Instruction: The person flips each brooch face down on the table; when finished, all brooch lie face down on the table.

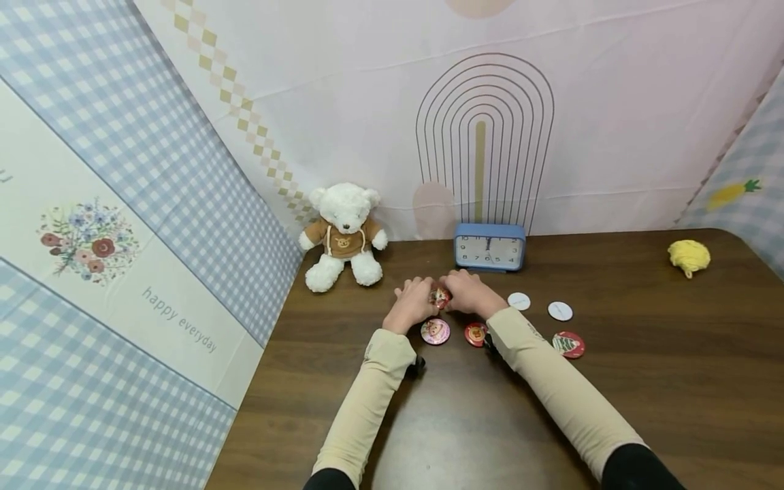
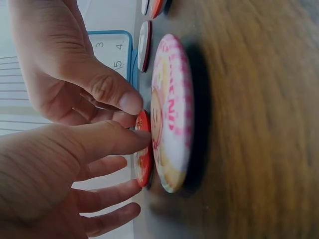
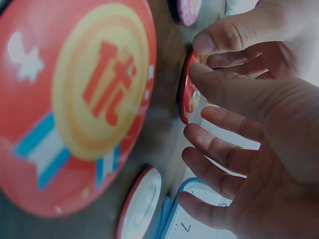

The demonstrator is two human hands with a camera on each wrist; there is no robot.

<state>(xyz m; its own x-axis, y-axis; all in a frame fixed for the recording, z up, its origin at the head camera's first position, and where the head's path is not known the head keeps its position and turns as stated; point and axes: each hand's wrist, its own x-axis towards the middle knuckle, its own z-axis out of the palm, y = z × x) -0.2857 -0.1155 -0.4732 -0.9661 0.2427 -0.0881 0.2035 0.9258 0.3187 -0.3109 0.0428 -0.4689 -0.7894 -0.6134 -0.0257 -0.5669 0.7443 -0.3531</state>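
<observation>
Both hands meet over a red round button badge (image 1: pixel 439 297) in front of the clock. My left hand (image 1: pixel 412 304) pinches it from the left, thumb on its printed face in the left wrist view. From the other side my right hand (image 1: pixel 473 294) holds the badge's edge between thumb and index finger, its other fingers loosely spread. Just nearer the body lies a pink badge (image 1: pixel 435 331) with a cartoon print. A red badge with a yellow medal design (image 3: pixel 99 94) lies beside the right wrist, which partly covers it in the head view.
Two white round pieces (image 1: pixel 518 301) and a red badge with a green tree (image 1: pixel 568 344) lie right of the hands. Behind stand a blue clock (image 1: pixel 488 246) and a white teddy bear (image 1: pixel 346 238). A yellow bundle (image 1: pixel 689 257) sits far right.
</observation>
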